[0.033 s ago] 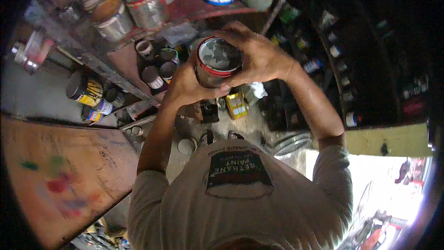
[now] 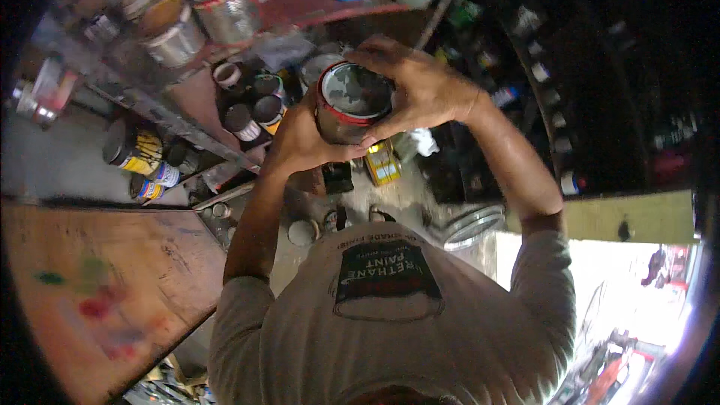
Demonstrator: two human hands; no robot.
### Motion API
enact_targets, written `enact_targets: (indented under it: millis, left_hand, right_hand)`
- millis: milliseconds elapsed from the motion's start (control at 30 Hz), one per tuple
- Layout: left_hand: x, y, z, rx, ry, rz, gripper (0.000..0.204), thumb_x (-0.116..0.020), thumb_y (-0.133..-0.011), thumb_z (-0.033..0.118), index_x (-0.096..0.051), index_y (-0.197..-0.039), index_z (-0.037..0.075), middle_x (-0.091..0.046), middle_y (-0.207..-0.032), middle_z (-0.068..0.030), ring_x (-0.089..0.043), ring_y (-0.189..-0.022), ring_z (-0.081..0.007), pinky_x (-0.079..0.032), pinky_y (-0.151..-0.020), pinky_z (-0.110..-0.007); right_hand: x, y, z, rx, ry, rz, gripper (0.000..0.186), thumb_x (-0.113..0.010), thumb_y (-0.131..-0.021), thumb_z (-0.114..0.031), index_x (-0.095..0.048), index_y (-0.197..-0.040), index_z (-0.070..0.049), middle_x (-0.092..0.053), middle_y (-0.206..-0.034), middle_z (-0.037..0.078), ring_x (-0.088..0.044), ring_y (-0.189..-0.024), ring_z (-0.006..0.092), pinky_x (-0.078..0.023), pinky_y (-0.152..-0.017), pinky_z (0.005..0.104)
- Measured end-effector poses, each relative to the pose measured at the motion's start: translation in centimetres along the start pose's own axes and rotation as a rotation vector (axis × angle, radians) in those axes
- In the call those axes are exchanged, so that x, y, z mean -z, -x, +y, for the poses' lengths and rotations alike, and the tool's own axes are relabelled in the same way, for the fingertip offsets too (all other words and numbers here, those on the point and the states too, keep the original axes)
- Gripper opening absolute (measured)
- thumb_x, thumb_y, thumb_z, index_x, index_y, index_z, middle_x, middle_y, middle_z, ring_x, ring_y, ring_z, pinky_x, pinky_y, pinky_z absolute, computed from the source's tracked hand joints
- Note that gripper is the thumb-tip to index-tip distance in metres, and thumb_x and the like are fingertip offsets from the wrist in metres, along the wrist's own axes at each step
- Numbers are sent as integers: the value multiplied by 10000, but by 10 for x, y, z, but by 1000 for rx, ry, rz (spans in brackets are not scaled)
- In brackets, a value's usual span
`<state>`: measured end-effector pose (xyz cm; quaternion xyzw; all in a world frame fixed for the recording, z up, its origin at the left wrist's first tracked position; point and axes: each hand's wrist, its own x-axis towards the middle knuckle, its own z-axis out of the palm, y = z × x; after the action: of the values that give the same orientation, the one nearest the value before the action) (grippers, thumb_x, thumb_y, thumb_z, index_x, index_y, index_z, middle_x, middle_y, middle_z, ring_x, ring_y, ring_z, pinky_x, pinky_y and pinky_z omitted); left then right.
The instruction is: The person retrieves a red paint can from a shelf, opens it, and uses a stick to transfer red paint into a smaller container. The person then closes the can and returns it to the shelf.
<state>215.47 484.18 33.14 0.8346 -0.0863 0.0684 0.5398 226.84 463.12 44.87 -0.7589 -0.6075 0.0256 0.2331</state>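
Both of my hands are raised and hold a paint can with a red rim (image 2: 355, 91). Its grey, patchy inside or top faces up toward me; I cannot tell whether a lid covers it. My left hand (image 2: 311, 139) curves around the can's left and near side. Against the right side lies my right hand (image 2: 429, 88), with some fingers reaching over the far rim and its thumb along the near side. The thumbs come close together at the front of the can.
Used tubs and cans, including a red-rimmed bucket (image 2: 226, 11), crowd a reddish shelf (image 2: 300, 11) beyond my hands. A paint-stained wooden board (image 2: 142, 255) stands at left. Below are a yellow tin (image 2: 383, 165) and a round container (image 2: 304, 232). Dark racks fill the right side.
The shelf and its buckets appear slightly farther left and higher in the view. My hands keep their grip on the can, which sits at nearly the same place.
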Motion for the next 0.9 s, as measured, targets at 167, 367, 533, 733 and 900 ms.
enact_targets:
  millis: [167,367,533,733,900]
  left_hand:
    - [-28,23,-22,-38,220,-97,1128,-989,-527,386,-483,-1458,-1,-635,-1353,-194,-624,-1254,-300,-488,-1076,-417]
    - [-65,16,-31,-94,123,-296,1102,-981,-541,351,-476,-1456,0,-613,-1353,-196,-596,-1271,-295,-477,-1086,-406]
    - [-95,30,-9,11,333,-374,1074,-971,-571,315,-467,-1466,3,-610,-1361,-174,-606,-1257,-289,-488,-1075,-402]
    - [-146,56,-1,-107,141,-284,1049,-986,-565,297,-494,-1447,13,-629,-1348,-164,-627,-1237,-296,-512,-1047,-413]
    - [-176,87,15,-183,-135,19,1037,-1020,-525,308,-539,-1402,32,-661,-1293,-182,-653,-1198,-338,-537,-1008,-432]
  right_hand:
    - [-2,18,4,-59,-29,-392,835,-889,-736,-435,-598,-1323,83,-642,-1227,262,-641,-1134,418,-518,-962,469]
    - [-19,67,-9,-143,-78,-443,766,-851,-733,-350,-596,-1315,78,-651,-1172,244,-688,-959,437,-569,-829,481]
    - [-28,123,-51,-101,348,-397,476,-759,-812,-246,-658,-1172,48,-655,-1146,226,-716,-822,385,-604,-729,448]
    - [-21,214,-49,-150,60,-19,207,-643,-915,-145,-732,-985,28,-708,-940,186,-724,-797,335,-598,-722,439]
    - [-46,320,-56,-659,-479,572,233,-535,-946,-112,-688,-981,60,-732,-904,207,-713,-801,313,-577,-769,388]
